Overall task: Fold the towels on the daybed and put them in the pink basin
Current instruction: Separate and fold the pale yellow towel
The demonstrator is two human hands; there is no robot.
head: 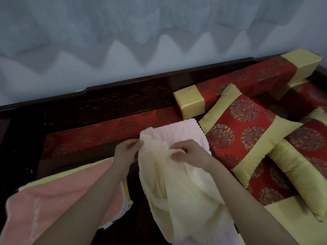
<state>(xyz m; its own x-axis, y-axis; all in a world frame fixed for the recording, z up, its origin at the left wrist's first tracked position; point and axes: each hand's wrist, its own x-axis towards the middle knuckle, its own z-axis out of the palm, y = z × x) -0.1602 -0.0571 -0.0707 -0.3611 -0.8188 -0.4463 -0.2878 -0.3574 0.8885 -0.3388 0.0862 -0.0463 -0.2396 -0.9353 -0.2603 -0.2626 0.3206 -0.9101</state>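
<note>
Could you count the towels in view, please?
4: cream towel in left hand and right hand; pale pink towel behind it; salmon towel lower left; white-and-yellow towel under left forearm. Others may be hidden.

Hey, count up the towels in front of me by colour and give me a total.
cream towel, held by left hand and right hand: 1
pale pink towel, lying behind it: 1
salmon towel, on the left: 1
Total: 3 plainly seen. The yellow-green edge under the salmon one may be another towel; I cannot tell.

Left grip (126,150), right grip (189,153), close (both pinched)
</note>
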